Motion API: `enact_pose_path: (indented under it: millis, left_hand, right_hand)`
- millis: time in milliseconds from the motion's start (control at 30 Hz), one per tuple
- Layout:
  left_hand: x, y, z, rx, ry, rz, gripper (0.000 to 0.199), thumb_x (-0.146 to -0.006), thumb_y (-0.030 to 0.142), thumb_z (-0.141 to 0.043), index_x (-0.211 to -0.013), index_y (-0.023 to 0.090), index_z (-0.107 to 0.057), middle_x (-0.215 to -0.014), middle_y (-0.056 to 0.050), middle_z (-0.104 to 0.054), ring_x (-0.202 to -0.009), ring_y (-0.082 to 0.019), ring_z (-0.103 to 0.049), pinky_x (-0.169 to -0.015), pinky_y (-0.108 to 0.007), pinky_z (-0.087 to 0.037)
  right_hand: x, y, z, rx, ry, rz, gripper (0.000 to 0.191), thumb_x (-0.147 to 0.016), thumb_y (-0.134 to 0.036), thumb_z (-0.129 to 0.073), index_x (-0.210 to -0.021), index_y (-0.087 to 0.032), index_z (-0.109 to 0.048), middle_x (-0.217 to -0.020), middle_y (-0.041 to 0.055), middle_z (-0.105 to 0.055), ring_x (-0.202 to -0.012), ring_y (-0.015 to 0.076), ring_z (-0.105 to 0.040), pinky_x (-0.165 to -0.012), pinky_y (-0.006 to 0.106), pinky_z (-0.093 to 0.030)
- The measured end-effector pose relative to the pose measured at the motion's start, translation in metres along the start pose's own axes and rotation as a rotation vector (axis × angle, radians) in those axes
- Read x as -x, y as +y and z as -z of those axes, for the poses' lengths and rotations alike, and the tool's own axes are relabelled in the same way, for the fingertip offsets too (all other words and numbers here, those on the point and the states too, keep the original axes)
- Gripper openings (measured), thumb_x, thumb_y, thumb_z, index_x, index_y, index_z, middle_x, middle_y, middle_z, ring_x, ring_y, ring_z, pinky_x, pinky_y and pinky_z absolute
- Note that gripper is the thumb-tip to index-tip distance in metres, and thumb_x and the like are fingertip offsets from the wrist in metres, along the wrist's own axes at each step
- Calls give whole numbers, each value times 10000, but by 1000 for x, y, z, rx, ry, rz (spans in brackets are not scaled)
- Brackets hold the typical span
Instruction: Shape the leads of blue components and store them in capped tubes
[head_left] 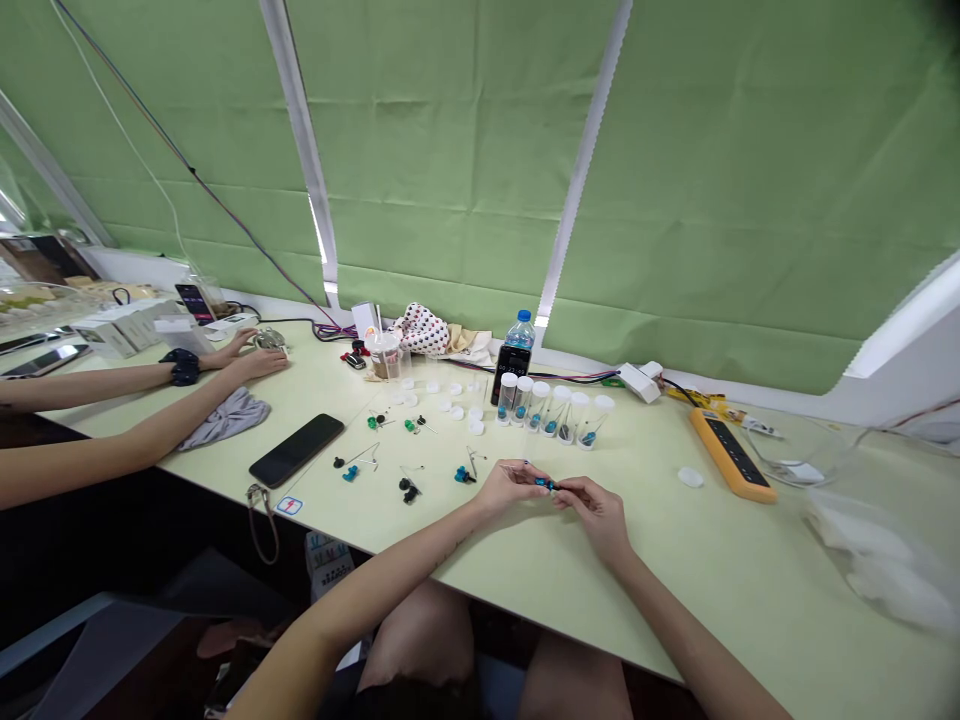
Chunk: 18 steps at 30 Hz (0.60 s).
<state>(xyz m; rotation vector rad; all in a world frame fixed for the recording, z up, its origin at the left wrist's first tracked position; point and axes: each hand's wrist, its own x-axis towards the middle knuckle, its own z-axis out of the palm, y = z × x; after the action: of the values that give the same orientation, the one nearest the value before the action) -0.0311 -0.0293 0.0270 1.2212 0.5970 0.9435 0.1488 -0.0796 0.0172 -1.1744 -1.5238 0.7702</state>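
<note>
My left hand [511, 486] and my right hand [598, 513] meet above the table, fingertips pinched from both sides on a small blue and black part [546, 484]. Its exact kind is too small to make out. Left of my hands lie similar loose pieces with thin metal pins: a blue and black set [463, 475], a black set [409, 490], another blue piece [350, 473] and green ones [373, 423]. Just beyond my hands, several clear tubes with white caps [559, 418] stand in a row, with blue and dark pieces inside.
Loose white caps [456, 412] lie behind the pieces. A phone showing a timer [511, 375] leans on a water bottle [520, 328]. An orange power strip [731, 455] and plastic bag [877, 560] are at right. Left are a black phone [297, 450] and another person's hands [259, 365].
</note>
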Motion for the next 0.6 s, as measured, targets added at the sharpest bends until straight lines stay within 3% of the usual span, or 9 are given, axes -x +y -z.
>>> enact_pose_path:
  millis: [167, 300, 600]
  left_hand:
    - [-2, -2, 0, 75, 47, -25, 359, -521, 288, -800, -801, 100, -676, -842, -102, -676, -755, -171, -627, -770, -318, -470]
    - [-1, 1, 0, 71, 45, -11, 363, -507, 298, -805, -786, 105, -679, -829, -98, -679, -763, -180, -629, -790, -336, -468]
    - [-1, 1, 0, 35, 49, -22, 364, -506, 306, -803, -795, 110, -698, -844, -103, -678, -770, -189, -627, -766, -326, -464]
  right_hand:
    - [-2, 1, -2, 119, -14, 67, 296, -765, -416, -628, -959, -196, -591, -869, 64, -673, -727, 197, -657, -723, 351, -557]
    - [-3, 0, -1, 194, -8, 104, 283, -804, -433, -573, -964, -200, -592, -886, 69, -671, -773, 204, -650, -766, 373, -548]
    - [-2, 3, 0, 129, 14, 33, 301, -782, -460, -593, -926, -195, -589, -877, 73, -686, -797, 213, -659, -761, 374, -547]
